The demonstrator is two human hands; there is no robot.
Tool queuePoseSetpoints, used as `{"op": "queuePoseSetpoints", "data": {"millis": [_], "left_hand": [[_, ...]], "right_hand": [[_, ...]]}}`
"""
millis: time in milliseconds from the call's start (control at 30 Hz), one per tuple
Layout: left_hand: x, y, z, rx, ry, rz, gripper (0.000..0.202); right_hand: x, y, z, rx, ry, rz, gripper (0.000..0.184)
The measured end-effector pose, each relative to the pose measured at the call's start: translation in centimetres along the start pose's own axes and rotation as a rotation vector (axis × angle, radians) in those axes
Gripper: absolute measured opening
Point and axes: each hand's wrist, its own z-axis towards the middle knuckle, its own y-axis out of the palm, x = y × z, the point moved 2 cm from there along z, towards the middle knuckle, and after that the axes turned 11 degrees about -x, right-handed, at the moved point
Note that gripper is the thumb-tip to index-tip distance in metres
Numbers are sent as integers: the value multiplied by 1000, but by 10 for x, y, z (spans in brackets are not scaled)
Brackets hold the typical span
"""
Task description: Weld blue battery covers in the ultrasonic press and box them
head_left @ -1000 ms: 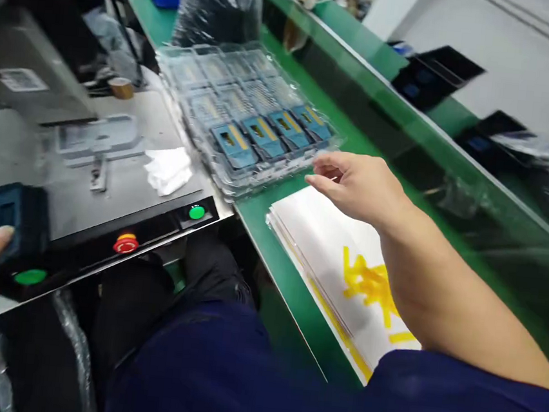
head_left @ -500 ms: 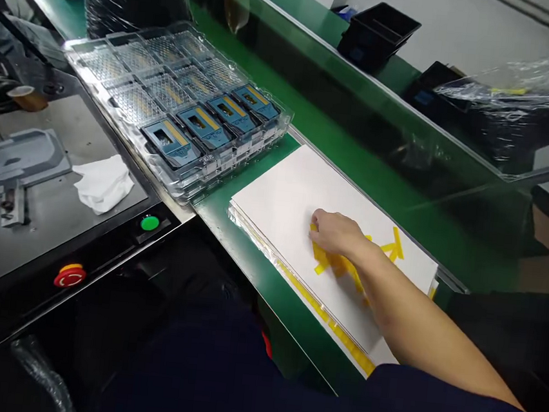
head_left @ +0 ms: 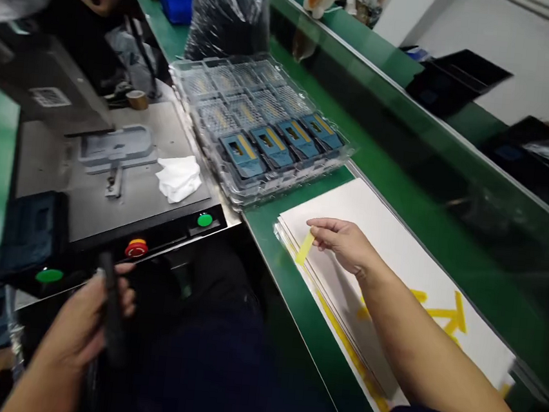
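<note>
Between the thumb and fingers of my right hand point(head_left: 347, 242) is a short yellow tape strip point(head_left: 305, 248), hanging over the left edge of a stack of white sheets point(head_left: 352, 204). More yellow strips point(head_left: 459, 311) lie scattered on the top sheet, partly hidden by my forearm. My left hand point(head_left: 77, 324) is closed around a thin dark plate-like part point(head_left: 113, 313), seen nearly edge-on and blurred by motion. It is in front of the machine's control panel, near the red emergency stop button point(head_left: 136, 248).
Clear plastic trays point(head_left: 238, 108) hold a row of dark blue-grey housings point(head_left: 244, 154). On the machine bed are a grey fixture point(head_left: 117, 147) and a white cloth point(head_left: 179, 178). Green buttons point(head_left: 204, 220) flank the stop button. A dark housing point(head_left: 33, 234) stands at the left; a blue bin point(head_left: 173, 3) is behind.
My right hand has lifted a yellow strip and moved toward the sheets' left edge. My left hand has come into view with the dark part. The view has swung left.
</note>
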Motion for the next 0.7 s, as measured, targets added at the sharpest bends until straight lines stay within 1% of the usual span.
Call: {"op": "queuePoseSetpoints", "data": {"millis": [33,67,100,133,200,267,367,433,500,567,633,700], "left_hand": [[-13,8,0,-62,-83,-87,43],[-25,15,0,-93,-127,-143,40],[-33,22,-1,-129,-163,-183,36],[-39,27,-1,-140,-169,-207,32],[-44,33,-2,-162,-156,-242,25],[-43,34,-3,-174,-133,-276,23],[-39,34,-3,-187,-120,-329,24],[-37,33,-2,-189,-121,-366,27],[-37,33,0,-184,-125,-399,30],[-38,34,2,-186,-129,-427,34],[-39,34,3,-198,-135,-446,39],[-41,35,5,-213,-144,-457,42]], "right_hand": [[-6,18,5,-63,-37,134,31],[-11,37,10,-122,-63,229,33],[-16,55,15,-173,-80,293,35],[-20,73,19,-221,-89,336,37],[-25,107,25,-304,-96,378,37],[-28,137,30,-375,-99,387,36],[-29,173,33,-447,-114,382,37],[-27,190,33,-469,-125,368,37],[-24,202,30,-467,-153,339,36],[-22,209,24,-428,-240,262,32],[-20,212,13,-360,-430,77,23],[-20,214,-1,-322,-723,-176,15]]}}
